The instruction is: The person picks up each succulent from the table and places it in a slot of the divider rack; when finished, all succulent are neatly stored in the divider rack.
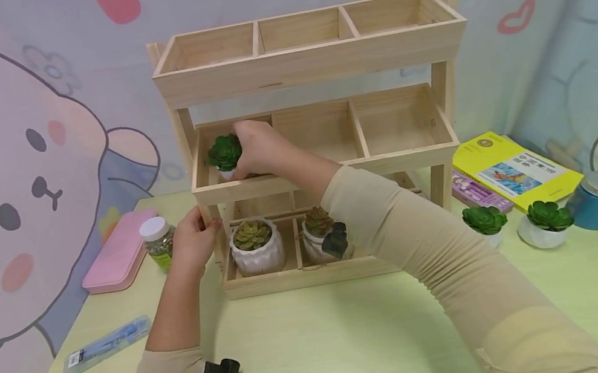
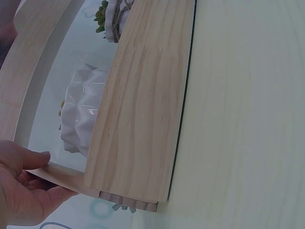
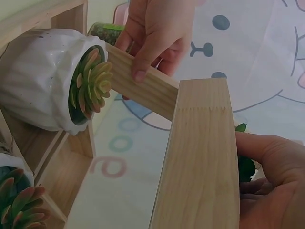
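Gripping a small green succulent (image 1: 225, 152) in thumb and fingers of the right hand (image 1: 258, 147), reaching across the wooden rack (image 1: 314, 68) into its middle tier's left compartment (image 1: 207, 175). Holding the rack's left post (image 1: 184, 135) with the left hand (image 1: 192, 240). Showing one white-potted succulent (image 1: 259, 254) in the rack's bottom-left compartment (image 1: 291, 257), another (image 1: 313, 247) just right of it, partly hidden by the right sleeve (image 1: 407, 224). Leaving contact between the green plant's pot (image 1: 227, 174) and the compartment floor unclear.

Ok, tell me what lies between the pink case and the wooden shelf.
The head view shows a white-lidded jar there, and the left hand holding the shelf.
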`<action>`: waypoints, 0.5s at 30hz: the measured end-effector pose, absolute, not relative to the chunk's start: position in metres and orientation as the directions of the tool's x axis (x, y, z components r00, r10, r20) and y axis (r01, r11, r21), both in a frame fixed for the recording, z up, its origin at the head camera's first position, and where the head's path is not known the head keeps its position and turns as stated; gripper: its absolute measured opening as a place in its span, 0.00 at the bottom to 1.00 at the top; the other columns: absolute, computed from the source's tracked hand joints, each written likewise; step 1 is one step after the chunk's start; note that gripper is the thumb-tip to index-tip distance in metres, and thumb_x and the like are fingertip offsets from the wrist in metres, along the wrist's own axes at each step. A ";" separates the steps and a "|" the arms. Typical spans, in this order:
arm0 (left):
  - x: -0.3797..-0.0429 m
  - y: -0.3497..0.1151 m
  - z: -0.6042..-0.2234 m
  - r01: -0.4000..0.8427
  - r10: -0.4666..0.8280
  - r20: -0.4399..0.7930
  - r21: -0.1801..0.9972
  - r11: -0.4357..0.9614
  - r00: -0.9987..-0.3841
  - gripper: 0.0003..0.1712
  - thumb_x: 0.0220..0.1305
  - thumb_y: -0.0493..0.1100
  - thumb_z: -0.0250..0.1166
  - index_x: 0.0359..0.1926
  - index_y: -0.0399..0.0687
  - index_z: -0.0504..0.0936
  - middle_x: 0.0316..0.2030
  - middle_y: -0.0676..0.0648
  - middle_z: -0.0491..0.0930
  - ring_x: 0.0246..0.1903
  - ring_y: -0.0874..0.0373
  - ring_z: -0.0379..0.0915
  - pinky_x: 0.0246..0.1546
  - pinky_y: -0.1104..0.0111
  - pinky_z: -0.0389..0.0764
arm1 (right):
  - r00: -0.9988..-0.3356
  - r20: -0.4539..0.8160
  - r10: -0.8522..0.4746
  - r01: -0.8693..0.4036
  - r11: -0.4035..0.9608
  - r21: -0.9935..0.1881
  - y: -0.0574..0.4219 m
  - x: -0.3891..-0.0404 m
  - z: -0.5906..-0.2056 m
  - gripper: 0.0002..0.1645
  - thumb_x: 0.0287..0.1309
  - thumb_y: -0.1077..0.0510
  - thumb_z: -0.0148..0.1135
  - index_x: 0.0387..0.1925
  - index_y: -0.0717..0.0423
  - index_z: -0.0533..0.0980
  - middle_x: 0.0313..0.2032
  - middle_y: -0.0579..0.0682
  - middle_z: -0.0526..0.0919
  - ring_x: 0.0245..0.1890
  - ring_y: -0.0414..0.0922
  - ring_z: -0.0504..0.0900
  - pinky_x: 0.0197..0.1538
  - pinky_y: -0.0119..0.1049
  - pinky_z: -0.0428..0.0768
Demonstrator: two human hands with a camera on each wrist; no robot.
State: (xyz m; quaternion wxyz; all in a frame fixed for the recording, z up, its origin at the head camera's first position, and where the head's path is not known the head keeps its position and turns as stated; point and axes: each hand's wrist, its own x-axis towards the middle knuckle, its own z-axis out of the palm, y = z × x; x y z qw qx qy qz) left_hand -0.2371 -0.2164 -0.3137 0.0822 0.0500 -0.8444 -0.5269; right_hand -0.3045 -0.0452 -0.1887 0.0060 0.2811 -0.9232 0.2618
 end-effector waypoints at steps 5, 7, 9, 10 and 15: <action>-0.236 -0.216 -0.313 -0.010 -0.176 0.076 0.898 0.441 -0.981 0.24 0.69 0.36 0.52 0.65 0.38 0.64 0.60 0.34 0.67 0.60 0.41 0.63 0.57 0.49 0.67 | -0.848 0.140 -0.512 -0.515 0.729 -0.452 -0.047 -0.304 -0.188 0.35 0.39 0.53 0.77 0.48 0.59 0.69 0.43 0.49 0.76 0.41 0.43 0.74 0.43 0.32 0.76; -0.237 -0.215 -0.313 -0.012 -0.177 0.073 0.898 0.440 -0.981 0.25 0.69 0.36 0.52 0.65 0.39 0.64 0.60 0.34 0.67 0.60 0.41 0.63 0.57 0.49 0.67 | -0.854 0.135 -0.503 -0.508 0.747 -0.429 -0.048 -0.304 -0.187 0.34 0.39 0.52 0.77 0.47 0.58 0.70 0.42 0.49 0.76 0.41 0.43 0.74 0.42 0.32 0.76; -0.237 -0.215 -0.312 -0.014 -0.179 0.073 0.898 0.440 -0.981 0.25 0.69 0.36 0.53 0.66 0.39 0.64 0.61 0.34 0.67 0.60 0.41 0.63 0.57 0.49 0.67 | -0.860 0.128 -0.495 -0.501 0.766 -0.403 -0.048 -0.304 -0.185 0.34 0.38 0.51 0.78 0.46 0.58 0.71 0.41 0.48 0.77 0.40 0.43 0.74 0.41 0.32 0.76; -0.237 -0.215 -0.312 -0.013 -0.179 0.073 0.898 0.440 -0.981 0.25 0.69 0.36 0.52 0.66 0.39 0.64 0.61 0.34 0.67 0.60 0.41 0.63 0.57 0.49 0.67 | -0.862 0.125 -0.492 -0.499 0.775 -0.389 -0.049 -0.304 -0.184 0.34 0.38 0.50 0.78 0.45 0.58 0.71 0.41 0.48 0.77 0.40 0.43 0.74 0.41 0.32 0.76; -0.238 -0.214 -0.311 -0.005 -0.173 0.076 0.905 0.426 -0.982 0.25 0.69 0.35 0.52 0.65 0.38 0.64 0.61 0.34 0.66 0.60 0.41 0.62 0.57 0.49 0.67 | -0.875 0.084 -0.477 -0.474 0.809 -0.348 -0.049 -0.304 -0.180 0.30 0.40 0.50 0.76 0.43 0.58 0.72 0.40 0.48 0.77 0.39 0.42 0.73 0.39 0.32 0.75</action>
